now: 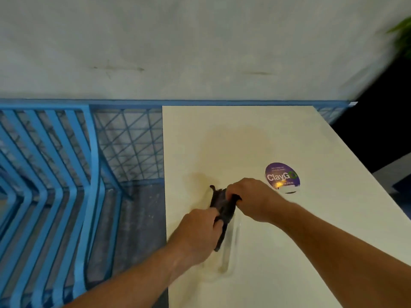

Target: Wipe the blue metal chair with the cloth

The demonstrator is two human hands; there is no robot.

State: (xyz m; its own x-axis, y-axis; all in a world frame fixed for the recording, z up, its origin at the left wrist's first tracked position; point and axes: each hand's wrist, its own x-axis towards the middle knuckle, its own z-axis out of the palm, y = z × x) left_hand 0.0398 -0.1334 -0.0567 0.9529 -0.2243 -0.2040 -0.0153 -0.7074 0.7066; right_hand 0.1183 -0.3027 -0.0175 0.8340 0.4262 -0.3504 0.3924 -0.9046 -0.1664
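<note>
Both hands, left hand (pixel 201 227) and right hand (pixel 251 200), are gripping the small dark soft cloth (pixel 223 210); it looks limp and light, best bunched mid-fold.

You have a dark grey-brown cloth (pixel 223 207) against a cream table (pixel 322 230) marked by a faint yellowish stain (pixel 233 138). Your chair (pixel 51 174) is bright blue, striped with parallel slats; the mesh panel (pixel 131 141) is blue criss-cross wire. The round sticker (pixel 282 176) is purple with white lettering.
</note>
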